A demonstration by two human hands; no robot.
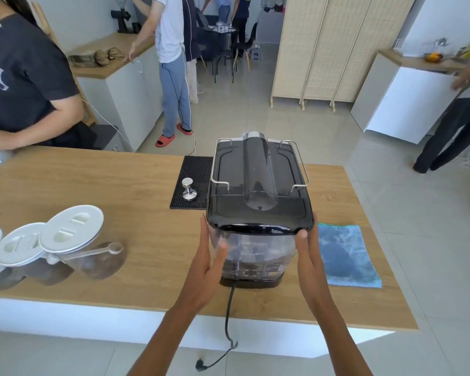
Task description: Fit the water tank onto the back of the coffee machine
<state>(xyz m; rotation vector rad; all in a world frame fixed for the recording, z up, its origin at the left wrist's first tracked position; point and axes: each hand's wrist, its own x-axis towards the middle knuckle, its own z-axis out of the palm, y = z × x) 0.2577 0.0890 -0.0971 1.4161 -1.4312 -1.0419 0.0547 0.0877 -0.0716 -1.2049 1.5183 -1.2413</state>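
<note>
The black coffee machine (258, 175) stands on the wooden counter (120, 185) with its back facing me. A clear water tank (258, 253) with a black lid sits upright against that back. My left hand (209, 256) presses flat on the tank's left side, thumb across its clear front. My right hand (308, 251) presses on the right side, thumb near the lid's corner. The two hands clasp the tank between them. A black power cord (228, 316) hangs from under the machine over the counter's front edge.
A steel tamper (188, 189) stands on a black rubber mat (192, 183) left of the machine. A blue cloth (345, 255) lies to the right. Three lidded jars (65, 234) with a scoop stand at the left. A person (22, 77) stands beyond the counter's far left; others move behind.
</note>
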